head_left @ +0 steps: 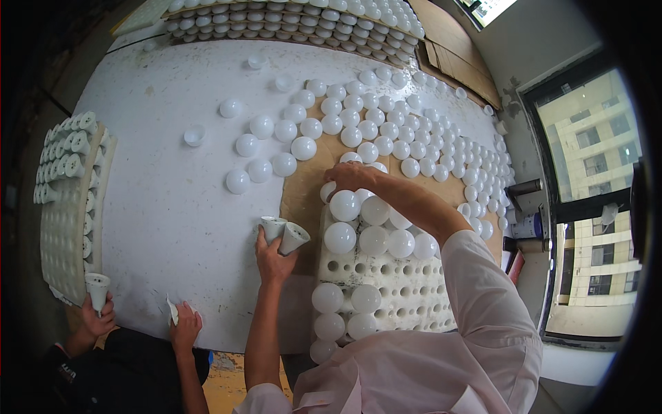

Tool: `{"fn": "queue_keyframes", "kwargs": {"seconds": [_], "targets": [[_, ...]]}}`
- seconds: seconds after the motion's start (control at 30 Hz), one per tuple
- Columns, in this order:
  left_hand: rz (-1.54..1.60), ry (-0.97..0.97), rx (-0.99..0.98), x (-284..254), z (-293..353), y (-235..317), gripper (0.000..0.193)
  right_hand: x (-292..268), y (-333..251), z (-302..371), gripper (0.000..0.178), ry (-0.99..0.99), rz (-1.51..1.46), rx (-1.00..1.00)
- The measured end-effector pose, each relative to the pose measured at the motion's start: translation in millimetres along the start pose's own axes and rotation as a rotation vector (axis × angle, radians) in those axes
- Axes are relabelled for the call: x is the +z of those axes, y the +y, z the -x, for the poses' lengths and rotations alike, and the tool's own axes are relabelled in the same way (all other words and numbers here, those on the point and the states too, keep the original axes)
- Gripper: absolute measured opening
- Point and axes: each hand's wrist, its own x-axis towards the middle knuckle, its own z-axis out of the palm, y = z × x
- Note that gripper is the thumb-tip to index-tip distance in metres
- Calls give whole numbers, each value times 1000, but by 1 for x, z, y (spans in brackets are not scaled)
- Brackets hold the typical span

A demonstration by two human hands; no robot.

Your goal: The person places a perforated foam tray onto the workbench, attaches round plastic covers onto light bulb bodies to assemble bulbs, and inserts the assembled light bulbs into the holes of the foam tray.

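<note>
My left hand (274, 262) is closed around two white cone-shaped bulb housings (294, 238), held side by side over the table edge with their wide ends up. My right hand (349, 176) reaches to the far left corner of a white foam tray (407, 284) full of holes. Its fingers curl down onto a round white bulb (327, 192), which they partly hide. Glossy white bulbs (340, 238) stand in the tray's far rows, and several more fill its near left corner. Bare holes show between the two groups.
Loose white domes (303, 148) cover the white table (172, 228) and a brown cardboard sheet (303, 186). Stacked trays of domes (296, 27) stand at the back. At left, a co-worker's hand (96, 319) holds a housing, beside foam trays (65, 228). A window (586, 138) is right.
</note>
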Motion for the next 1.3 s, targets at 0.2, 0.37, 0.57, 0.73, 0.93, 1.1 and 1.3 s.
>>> {"fn": "queue_keyframes", "kwargs": {"seconds": [0.2,0.37,0.57,0.73,0.93,1.1,1.3], "targets": [[65,-22,76,1,-2,-6,47,-8,-3,9,57,17,-91,-7],[101,-69,32,-24,15,6,46,-22,51,38,58,178,-582,66],[756,-66,-298,-58,70,15,43,5,58,128,75,303,-1712,-346],[1109,-103,-351,-79,111,56,39,51,-14,198,93,500,-1574,-414],[877,-345,-102,-102,133,118,45,102,-81,248,82,369,-1631,-564],[799,-605,2,-115,146,160,44,124,-104,272,84,457,-1363,-651],[836,-707,-78,-120,166,163,43,133,-119,289,78,386,-1333,-720]]}}
